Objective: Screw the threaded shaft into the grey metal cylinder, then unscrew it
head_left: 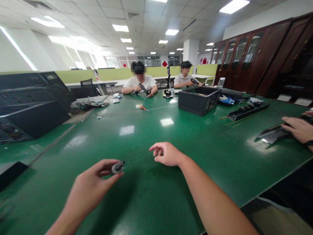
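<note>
My left hand is closed, with thumb and fingers pinching a small rounded grey-and-white part with a dark tip. Its exact kind cannot be made out. To the right of it, my right hand hovers over the green tabletop, its index finger stretched out and the other fingers loosely curled. Nothing shows in that hand. A gap separates the two hands. Farther off, a screwdriver with an orange-red handle lies on the table.
A black metal case stands at the back right, near long dark metal strips. Dark computer cases are at the left. Two people across the table hold power drills. Another person's hand rests on a metal piece at right.
</note>
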`<state>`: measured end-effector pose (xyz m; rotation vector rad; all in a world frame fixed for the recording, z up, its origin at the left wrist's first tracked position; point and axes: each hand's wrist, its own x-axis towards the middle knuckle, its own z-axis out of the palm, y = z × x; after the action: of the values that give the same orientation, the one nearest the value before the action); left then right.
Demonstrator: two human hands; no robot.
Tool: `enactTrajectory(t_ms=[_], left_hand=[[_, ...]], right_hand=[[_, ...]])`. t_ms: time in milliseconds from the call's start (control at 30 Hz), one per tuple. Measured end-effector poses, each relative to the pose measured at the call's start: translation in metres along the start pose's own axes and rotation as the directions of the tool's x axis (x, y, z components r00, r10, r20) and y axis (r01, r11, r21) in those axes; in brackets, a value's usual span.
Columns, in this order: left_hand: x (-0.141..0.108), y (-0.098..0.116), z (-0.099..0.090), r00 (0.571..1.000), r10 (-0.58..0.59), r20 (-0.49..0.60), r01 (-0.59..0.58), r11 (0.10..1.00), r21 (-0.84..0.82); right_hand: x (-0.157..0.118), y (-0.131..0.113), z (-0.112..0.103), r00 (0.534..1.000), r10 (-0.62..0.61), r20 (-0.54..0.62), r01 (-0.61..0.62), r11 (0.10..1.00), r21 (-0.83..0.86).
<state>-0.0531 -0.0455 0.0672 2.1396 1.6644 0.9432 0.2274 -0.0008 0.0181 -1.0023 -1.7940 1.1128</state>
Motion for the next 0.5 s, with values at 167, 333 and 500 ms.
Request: enactTrajectory(t_ms=[167,333,500], left_hand=[[0.033,0.018,0.070,0.982,0.160,0.103,-0.148,0.982,-0.115],[0.030,0.004,0.090,0.971,0.235,0.043,-0.227,0.963,-0.143],[0.026,-0.004,0.091,0.981,0.194,-0.017,-0.194,0.962,-0.192]], right_hand=[[-0.002,0.006,-0.010,0.998,-0.030,-0.059,0.012,0.959,-0.284],[-0.003,0.006,-0.009,0.999,-0.033,-0.018,0.024,0.926,-0.377],[-0.001,0.004,0.005,0.997,-0.074,-0.021,0.060,0.919,-0.389]])
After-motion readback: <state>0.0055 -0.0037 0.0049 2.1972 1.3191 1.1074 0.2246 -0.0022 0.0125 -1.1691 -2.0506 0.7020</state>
